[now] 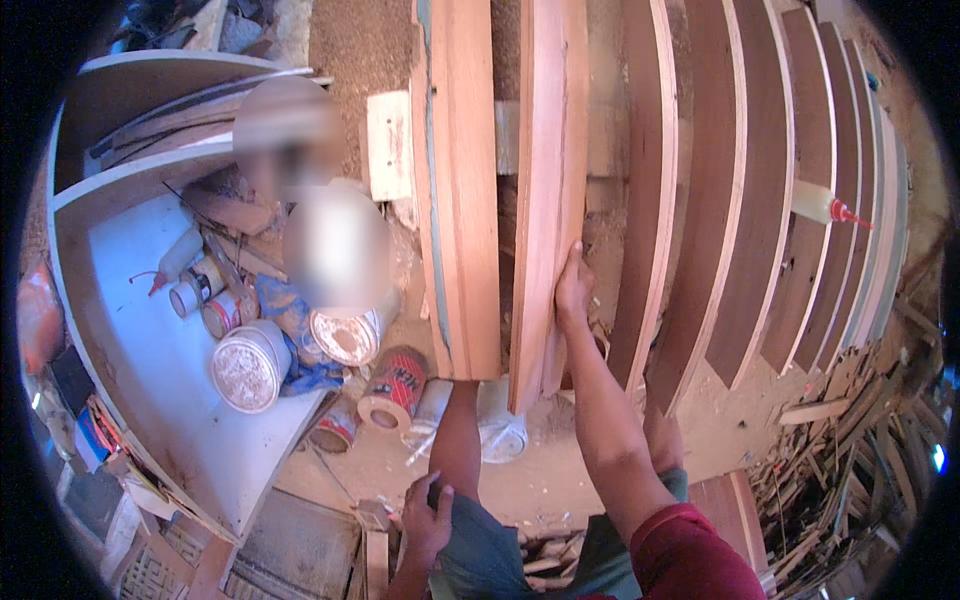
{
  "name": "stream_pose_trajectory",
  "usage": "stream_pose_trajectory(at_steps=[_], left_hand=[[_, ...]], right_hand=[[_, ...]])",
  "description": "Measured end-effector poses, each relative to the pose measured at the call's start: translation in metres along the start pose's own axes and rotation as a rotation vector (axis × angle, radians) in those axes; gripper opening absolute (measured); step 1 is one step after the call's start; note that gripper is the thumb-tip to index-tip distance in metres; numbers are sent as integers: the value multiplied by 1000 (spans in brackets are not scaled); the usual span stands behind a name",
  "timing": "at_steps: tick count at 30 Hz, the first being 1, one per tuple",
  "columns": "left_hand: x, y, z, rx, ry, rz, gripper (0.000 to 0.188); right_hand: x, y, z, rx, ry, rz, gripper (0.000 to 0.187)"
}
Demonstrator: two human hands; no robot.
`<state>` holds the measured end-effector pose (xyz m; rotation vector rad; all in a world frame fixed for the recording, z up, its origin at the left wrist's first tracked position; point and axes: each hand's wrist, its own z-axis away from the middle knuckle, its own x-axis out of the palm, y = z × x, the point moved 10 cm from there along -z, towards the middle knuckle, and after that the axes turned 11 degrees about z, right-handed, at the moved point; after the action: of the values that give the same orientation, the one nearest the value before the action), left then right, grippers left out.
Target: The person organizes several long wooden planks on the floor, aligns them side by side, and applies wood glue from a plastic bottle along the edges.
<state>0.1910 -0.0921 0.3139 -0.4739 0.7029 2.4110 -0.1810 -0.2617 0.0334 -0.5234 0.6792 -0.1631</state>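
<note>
My right hand grips the right edge of a long reddish wooden board that stands on its narrow side, near its close end. Part of the grip is hidden behind the board. My left hand hangs beside my thigh, fingers loosely bent and thumb apart, with nothing visible in it. To the left of the held board lies a paler wooden board with a grey-blue streak along its left edge. On the right, several dark-faced boards stand on edge in a row.
A glue bottle with a red nozzle lies across the right-hand boards. At left, an open white cabinet box holds a white bucket and several cans. A red-and-black can stands near my leg. Scrap wood is heaped at right.
</note>
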Motion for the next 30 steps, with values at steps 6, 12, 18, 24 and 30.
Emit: stream_pose_trajectory(at_steps=[6, 12, 18, 24, 30], left_hand=[[0, -8, 4, 7, -14, 8, 43], [2, -26, 2, -6, -30, -32, 46], [-2, -20, -4, -16, -69, 59, 47], [-2, -21, -4, -49, -67, 78, 49], [-5, -22, -3, -46, -70, 57, 50]], right_hand=[[-17, -20, 3, 96, 160, 200, 87], [-14, -8, 2, 153, 218, 399, 86], [-12, 7, -3, 103, 385, 480, 91], [-5, -7, 8, -1, 374, 361, 98], [1, 2, 3, 110, 299, 463, 94]])
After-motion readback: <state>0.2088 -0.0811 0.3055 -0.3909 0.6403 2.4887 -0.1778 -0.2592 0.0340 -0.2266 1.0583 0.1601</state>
